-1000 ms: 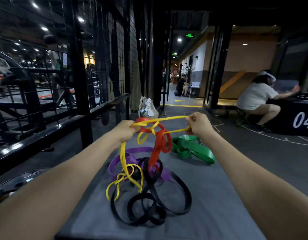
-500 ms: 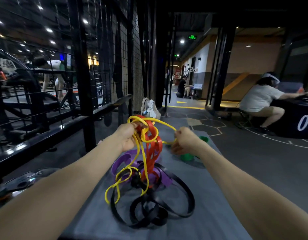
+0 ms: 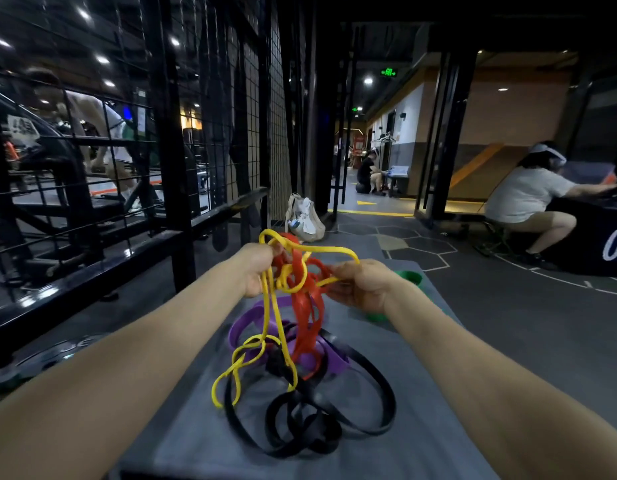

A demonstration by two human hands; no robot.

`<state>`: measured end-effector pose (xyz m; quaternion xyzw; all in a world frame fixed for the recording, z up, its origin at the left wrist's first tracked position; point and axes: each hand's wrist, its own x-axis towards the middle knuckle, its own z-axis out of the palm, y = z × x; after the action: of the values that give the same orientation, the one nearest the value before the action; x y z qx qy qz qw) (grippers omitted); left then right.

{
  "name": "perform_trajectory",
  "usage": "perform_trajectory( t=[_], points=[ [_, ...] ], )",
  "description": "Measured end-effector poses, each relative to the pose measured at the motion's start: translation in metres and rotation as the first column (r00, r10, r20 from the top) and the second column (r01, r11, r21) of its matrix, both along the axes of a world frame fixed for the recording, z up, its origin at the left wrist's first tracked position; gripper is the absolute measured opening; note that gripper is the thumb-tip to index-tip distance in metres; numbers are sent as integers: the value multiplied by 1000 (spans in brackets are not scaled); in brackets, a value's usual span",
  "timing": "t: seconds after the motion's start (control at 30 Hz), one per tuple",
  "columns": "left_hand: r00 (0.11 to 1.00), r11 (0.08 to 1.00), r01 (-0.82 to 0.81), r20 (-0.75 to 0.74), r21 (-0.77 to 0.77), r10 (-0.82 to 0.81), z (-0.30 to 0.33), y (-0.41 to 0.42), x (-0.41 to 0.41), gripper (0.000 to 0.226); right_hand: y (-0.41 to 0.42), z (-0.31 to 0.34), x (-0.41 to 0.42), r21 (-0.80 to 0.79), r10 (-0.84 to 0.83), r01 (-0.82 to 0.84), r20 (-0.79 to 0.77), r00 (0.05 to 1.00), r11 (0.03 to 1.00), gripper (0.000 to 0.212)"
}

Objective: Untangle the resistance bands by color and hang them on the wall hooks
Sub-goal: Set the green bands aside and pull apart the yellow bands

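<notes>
Gripping the yellow band (image 3: 272, 299) in my left hand (image 3: 256, 271) and right hand (image 3: 360, 285); soft, stretchy, snagged round the red band (image 3: 305, 306); hold near the knot

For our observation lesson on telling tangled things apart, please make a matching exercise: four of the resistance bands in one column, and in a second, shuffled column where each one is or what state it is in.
Column 1
1. yellow band
2. black band
3. green band
4. purple band

Column 2
A. coiled lowest in the heap, nearest the camera, flat on the grey mat
B. apart from the tangle, mostly hidden behind the right hand
C. thin, gripped by both hands, left hand included
D. wide, on the mat under the raised red band

Pairs: 1-C, 2-A, 3-B, 4-D
</notes>
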<state>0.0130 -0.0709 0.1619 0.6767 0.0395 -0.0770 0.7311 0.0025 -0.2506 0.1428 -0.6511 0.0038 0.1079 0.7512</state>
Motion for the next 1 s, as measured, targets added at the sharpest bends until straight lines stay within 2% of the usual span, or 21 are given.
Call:
perform_trajectory(
  t=[0.13, 0.2, 0.3, 0.37, 0.47, 0.57, 0.63, 0.67, 0.73, 0.8, 0.83, 0.9, 1.0],
  points=[
    [1000, 998, -3, 11, 57, 2, 3, 4, 2, 29, -15, 23, -4, 15, 7, -8, 105, 994, 1000, 23],
    [1000, 999, 14, 24, 45, -16, 5, 5, 2, 29, -21, 32, -8, -76, 89, -80, 129, 988, 994, 26],
    [996, 996, 70, 50, 54, -73, 9, 7, 2, 26, -30, 41, -12, -219, 152, -122, 127, 980, 968, 19],
    [993, 994, 95, 61, 62, -99, 11, 8, 3, 29, -36, 49, -15, -217, 173, -137, 158, 972, 967, 17],
    [992, 992, 103, 70, 74, -109, 12, 6, 4, 26, -41, 61, -20, -193, 233, -191, 219, 948, 962, 30],
    [989, 969, 64, 115, 240, -94, 12, 0, 4, 20, -42, 65, -20, -422, 286, -172, 225, 931, 890, 23],
    [983, 924, 69, 132, 377, -127, 15, 2, 4, 18, -44, 67, -20, -552, 243, -70, 246, 938, 831, 17],
    [975, 873, 86, 140, 480, -173, 19, 5, 2, 18, -46, 68, -20, -570, 203, -13, 271, 941, 822, 17],
    [945, 690, 126, 125, 713, -302, 27, 13, -1, 19, -51, 71, -19, -547, 131, 66, 314, 940, 835, 14],
    [914, 542, 178, 66, 821, -400, 36, 19, -5, 20, -56, 74, -19, -590, 84, 139, 334, 939, 795, 11],
    [902, 517, 203, 48, 831, -430, 40, 20, -7, 19, -58, 75, -18, -636, 75, 174, 345, 936, 751, 15],
    [883, 526, 245, 36, 814, -467, 46, 20, -11, 17, -60, 75, -16, -674, 43, 221, 352, 935, 705, 25],
    [850, 562, 347, 2, 751, -527, 50, 20, -16, 14, -57, 74, -16, -598, -49, 284, 379, 924, 749, 26]
  ],
)
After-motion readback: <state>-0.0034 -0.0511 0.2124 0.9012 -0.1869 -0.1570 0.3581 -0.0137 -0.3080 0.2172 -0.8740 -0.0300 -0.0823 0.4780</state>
